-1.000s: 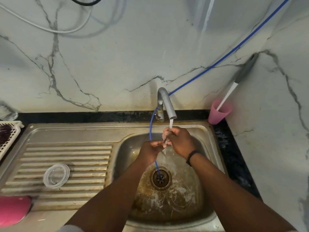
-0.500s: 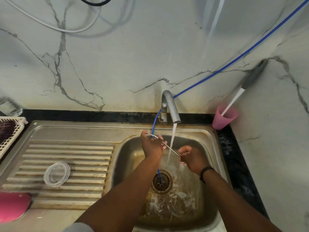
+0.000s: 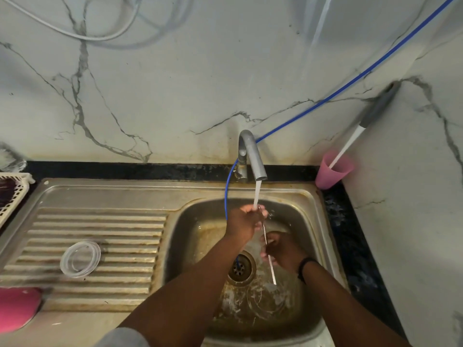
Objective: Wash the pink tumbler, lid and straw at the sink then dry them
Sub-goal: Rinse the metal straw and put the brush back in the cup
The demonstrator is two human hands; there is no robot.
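My left hand (image 3: 244,222) pinches the straw (image 3: 268,256) top, right hand (image 3: 283,251) curls midway; below them the drain (image 3: 241,267) could swallow a wet slip.

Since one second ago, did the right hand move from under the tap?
Yes. The right hand went down and away from the tap, toward the person; it now grips the straw beside the drain.

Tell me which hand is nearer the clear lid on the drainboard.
Left. The left hand grips the straw under the tap stream, in the basin, on the side toward the lid. The right hand holds the straw lower, farther right.
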